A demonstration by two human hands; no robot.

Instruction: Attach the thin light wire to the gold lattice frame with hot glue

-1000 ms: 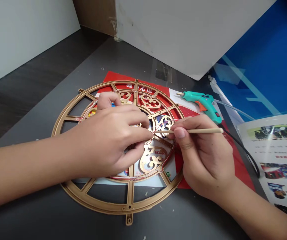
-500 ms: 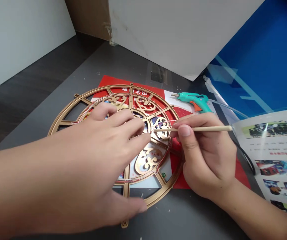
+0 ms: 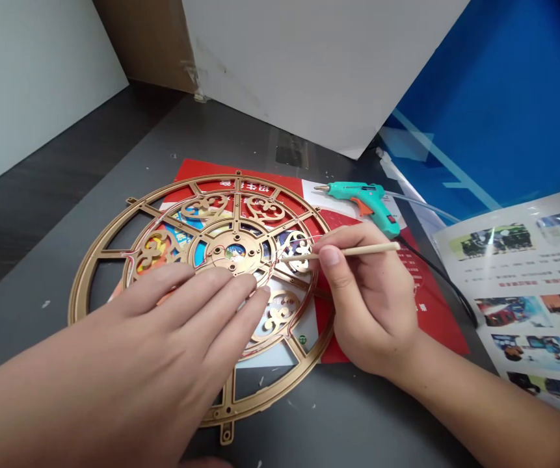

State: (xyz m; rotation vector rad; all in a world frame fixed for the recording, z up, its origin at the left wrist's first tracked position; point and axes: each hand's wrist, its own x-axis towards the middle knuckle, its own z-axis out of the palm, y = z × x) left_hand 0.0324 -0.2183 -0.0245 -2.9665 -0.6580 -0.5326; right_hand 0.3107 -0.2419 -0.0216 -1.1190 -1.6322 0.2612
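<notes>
Mostly gold — a spoked, scrolled openwork wheel frame (image 3: 250, 255)

Bare left hand (image 3: 153, 331), bare right hand (image 3: 370, 305), slim tapering fingers (image 3: 226, 289), short rounded fingernails (image 3: 329, 257), bare forearms (image 3: 475, 403)

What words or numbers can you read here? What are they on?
Nothing here can be read clearly.
Upside-down white characters on the red sheet: too blurred to read.
Lines of print on the photo leaflet: too small to read.
Green round sticker: too small to read.
</notes>
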